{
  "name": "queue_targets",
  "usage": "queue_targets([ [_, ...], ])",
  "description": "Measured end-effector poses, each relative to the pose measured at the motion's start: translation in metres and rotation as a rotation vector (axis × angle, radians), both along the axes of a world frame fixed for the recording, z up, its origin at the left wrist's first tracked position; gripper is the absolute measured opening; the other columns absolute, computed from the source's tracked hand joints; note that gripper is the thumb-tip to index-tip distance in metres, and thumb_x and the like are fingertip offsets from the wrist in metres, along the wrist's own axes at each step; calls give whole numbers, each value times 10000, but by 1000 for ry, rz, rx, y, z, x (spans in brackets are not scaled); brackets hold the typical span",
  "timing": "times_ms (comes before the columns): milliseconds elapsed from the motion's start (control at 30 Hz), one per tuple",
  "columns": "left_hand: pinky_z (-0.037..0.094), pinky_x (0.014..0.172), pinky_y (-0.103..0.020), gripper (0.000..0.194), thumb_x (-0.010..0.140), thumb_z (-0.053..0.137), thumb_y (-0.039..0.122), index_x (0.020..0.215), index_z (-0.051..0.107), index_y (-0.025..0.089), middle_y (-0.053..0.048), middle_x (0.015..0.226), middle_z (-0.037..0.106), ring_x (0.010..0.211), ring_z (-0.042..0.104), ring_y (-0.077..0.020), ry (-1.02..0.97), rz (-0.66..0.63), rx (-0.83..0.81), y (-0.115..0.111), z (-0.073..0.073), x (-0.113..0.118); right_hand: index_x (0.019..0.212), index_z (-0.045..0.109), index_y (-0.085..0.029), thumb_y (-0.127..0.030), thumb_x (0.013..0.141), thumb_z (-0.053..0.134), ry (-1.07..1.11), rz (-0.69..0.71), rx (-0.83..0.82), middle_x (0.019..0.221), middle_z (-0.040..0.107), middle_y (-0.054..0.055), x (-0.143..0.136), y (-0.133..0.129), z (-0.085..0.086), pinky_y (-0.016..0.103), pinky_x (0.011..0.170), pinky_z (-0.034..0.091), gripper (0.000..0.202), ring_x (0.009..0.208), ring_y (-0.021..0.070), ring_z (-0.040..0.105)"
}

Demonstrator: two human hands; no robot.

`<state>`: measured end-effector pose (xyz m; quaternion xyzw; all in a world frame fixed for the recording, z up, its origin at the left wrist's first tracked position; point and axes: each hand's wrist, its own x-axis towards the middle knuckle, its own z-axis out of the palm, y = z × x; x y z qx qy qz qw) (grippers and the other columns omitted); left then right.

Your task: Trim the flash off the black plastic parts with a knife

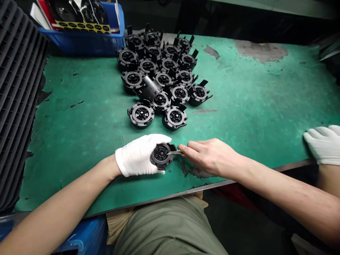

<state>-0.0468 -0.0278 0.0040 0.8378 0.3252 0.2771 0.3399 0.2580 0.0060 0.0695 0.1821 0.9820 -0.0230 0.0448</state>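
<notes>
My left hand (142,154), in a white glove, is closed around a round black plastic housing (162,154), its ringed face turned up toward me. Bare, my right hand (208,154) pinches a thin metal blade-like tool (175,152) whose tip reaches over the housing's face. Whether the tip touches the plastic I cannot tell. Beyond my hands stands a cluster of several similar black housings (175,116), most with their ringed faces up. One black cylindrical part (151,87) lies tilted on top of them.
The green worktop (252,106) has worn grey patches. A blue bin (82,42) with black parts and packaging stands at the back left. Black ribbed trays (20,88) are stacked along the left edge. Another person's white-gloved hand (325,143) rests at the right.
</notes>
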Motion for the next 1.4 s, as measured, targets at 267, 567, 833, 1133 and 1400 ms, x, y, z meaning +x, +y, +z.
queue_targets([
  [267,558,1215,-537,979,757,972,476,1547,466,195,-189,1460,666,1367,680,-365,-9,3,-2,1,2,0,1323,629,-82,-124,1080,471,-63,81,49,823,626,29,-2,4,9,345,535,276,293,624,151,533],
  [567,542,1233,-551,991,749,985,449,1563,469,217,-183,1487,654,1389,666,-368,-1,-2,-39,0,3,-2,1291,671,-113,-105,1087,460,-74,211,20,830,622,27,-5,30,14,347,519,201,294,620,134,515],
  [833,549,1225,-545,985,757,980,467,1558,467,211,-183,1480,659,1383,670,-367,-6,-2,-29,1,4,-1,1333,640,-42,-79,1072,437,-104,84,65,835,633,50,-5,-6,15,353,514,260,332,634,160,568],
  [1133,570,1190,-521,972,750,980,521,1528,482,217,-169,1448,674,1336,695,-353,2,21,-5,2,2,1,1247,645,-114,-146,1115,455,50,-36,23,789,614,11,-4,-22,8,331,513,280,234,598,146,560],
  [1400,573,1059,-555,1097,659,763,940,1410,612,154,-189,1251,742,1163,716,-394,72,229,201,-4,1,10,1258,596,-184,-247,1153,472,316,-514,-277,978,722,50,-6,-71,-11,284,704,539,174,794,167,701],
])
